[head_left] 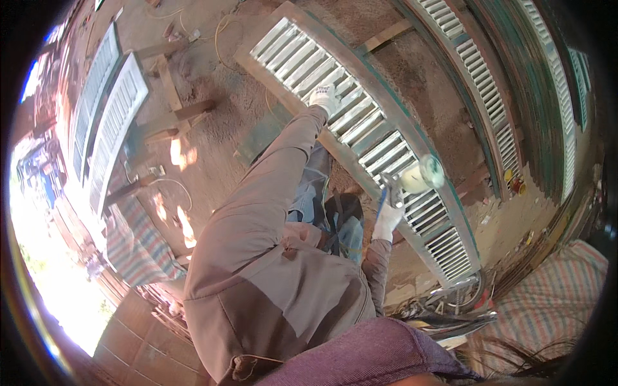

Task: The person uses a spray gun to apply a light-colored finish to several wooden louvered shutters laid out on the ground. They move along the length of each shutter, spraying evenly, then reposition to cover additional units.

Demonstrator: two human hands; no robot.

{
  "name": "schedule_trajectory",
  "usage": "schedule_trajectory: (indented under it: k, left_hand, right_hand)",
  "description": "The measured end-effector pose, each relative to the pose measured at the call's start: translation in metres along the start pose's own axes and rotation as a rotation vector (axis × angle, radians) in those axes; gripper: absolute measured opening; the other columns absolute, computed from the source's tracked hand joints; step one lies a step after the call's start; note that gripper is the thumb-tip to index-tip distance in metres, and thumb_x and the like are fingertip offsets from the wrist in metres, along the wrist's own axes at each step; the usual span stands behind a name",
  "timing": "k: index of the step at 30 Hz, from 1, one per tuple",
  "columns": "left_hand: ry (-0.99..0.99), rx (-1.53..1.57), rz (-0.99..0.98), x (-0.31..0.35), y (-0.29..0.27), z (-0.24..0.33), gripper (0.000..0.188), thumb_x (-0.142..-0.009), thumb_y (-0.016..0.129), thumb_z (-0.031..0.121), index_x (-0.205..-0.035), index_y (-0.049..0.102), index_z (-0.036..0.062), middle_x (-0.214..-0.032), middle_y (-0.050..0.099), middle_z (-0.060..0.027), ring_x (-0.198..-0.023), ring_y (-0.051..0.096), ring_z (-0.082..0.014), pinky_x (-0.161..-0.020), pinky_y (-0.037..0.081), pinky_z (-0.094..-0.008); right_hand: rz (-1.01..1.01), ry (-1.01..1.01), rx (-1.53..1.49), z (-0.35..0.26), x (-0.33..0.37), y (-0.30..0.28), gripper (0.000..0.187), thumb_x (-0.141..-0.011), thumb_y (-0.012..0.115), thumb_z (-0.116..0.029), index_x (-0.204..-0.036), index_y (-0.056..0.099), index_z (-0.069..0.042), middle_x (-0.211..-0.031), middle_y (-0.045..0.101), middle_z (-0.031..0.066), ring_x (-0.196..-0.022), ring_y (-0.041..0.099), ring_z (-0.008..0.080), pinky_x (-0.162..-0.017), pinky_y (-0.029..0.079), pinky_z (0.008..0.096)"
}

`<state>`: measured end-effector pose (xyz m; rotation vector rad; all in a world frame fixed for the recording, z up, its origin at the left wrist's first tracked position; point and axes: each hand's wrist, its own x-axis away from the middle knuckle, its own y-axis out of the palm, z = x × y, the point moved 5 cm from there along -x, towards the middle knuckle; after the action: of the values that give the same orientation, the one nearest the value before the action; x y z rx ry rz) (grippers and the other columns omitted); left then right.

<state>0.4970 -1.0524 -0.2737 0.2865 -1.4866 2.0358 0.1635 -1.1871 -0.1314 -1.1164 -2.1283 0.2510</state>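
Observation:
A long louvered shutter panel [331,128], with a brown frame and slats partly coated white, lies slantwise in front of me. My left hand [325,98], in a white glove, rests on the slats of its upper part, fingers stretched over them. Closer to the panel's lower end, my right hand [388,222], also gloved, is closed round the handle of a spray gun [394,195]. The gun's pale cup [421,176] with a greenish end hangs over the slats and hides some of them. The fingertips of my right hand are hidden by the gun.
Two pale louvered panels [118,122] lean at the left, near wooden supports [170,83]. At the right stand more shutters [486,90] and a small yellow-and-red object [514,182]. A striped sheet [547,309] covers the lower right. Cables and a thin hose [222,42] cross the dirt floor.

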Motion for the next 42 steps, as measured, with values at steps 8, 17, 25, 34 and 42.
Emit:
schedule_trajectory:
  k: [8,17,25,34,42]
  left_hand:
    - [-0.105,0.066,-0.133,-0.014,-0.032,0.012,0.047,-0.078,0.071,0.04,-0.115,0.063,0.0107,-0.112,0.066,-0.0168,-0.104,0.063,-0.036,-0.087,0.051,-0.0449]
    - [-0.163,0.073,-0.132,0.014,-0.042,0.013,0.043,-0.078,0.072,0.035,-0.112,0.063,0.0099,-0.108,0.067,-0.0186,-0.101,0.064,-0.037,-0.084,0.051,-0.0449]
    - [-0.32,0.042,-0.172,0.036,-0.036,-0.005,0.05,-0.078,0.069,0.032,-0.122,0.061,0.0107,-0.117,0.065,-0.0186,-0.107,0.063,-0.0345,-0.089,0.05,-0.0434]
    - [-0.211,0.278,-0.15,0.031,-0.016,-0.016,0.047,-0.08,0.068,0.038,-0.115,0.061,0.0065,-0.104,0.069,-0.0176,-0.098,0.067,-0.0329,-0.078,0.053,-0.0431]
    - [-0.021,0.191,-0.077,-0.016,-0.022,0.026,0.036,-0.078,0.072,0.032,-0.103,0.061,0.0094,-0.099,0.068,-0.0179,-0.094,0.065,-0.0377,-0.078,0.051,-0.0478]
  right_hand:
    - [-0.245,-0.131,0.162,-0.077,-0.038,0.135,0.043,-0.085,0.071,-0.028,-0.121,0.064,-0.007,-0.109,0.068,0.0181,-0.104,0.065,0.0323,-0.088,0.05,0.0383]
    - [-0.191,-0.05,0.218,-0.128,-0.03,0.108,0.041,-0.086,0.07,-0.025,-0.119,0.064,-0.002,-0.113,0.067,0.0191,-0.104,0.065,0.0319,-0.089,0.05,0.0373]
    - [-0.206,-0.195,0.328,-0.147,-0.097,0.166,0.044,-0.087,0.065,-0.039,-0.122,0.064,-0.013,-0.108,0.067,0.0181,-0.1,0.065,0.0322,-0.087,0.05,0.0411]
    - [-0.401,-0.406,0.07,-0.222,-0.068,0.217,0.044,-0.084,0.071,-0.03,-0.123,0.063,-0.011,-0.094,0.07,0.0202,-0.088,0.067,0.0377,-0.08,0.052,0.0411]
    - [0.085,-0.221,0.035,-0.132,-0.036,0.06,0.031,-0.09,0.064,-0.006,-0.12,0.063,0.002,-0.112,0.068,0.0095,-0.097,0.064,0.0142,-0.087,0.049,0.029]
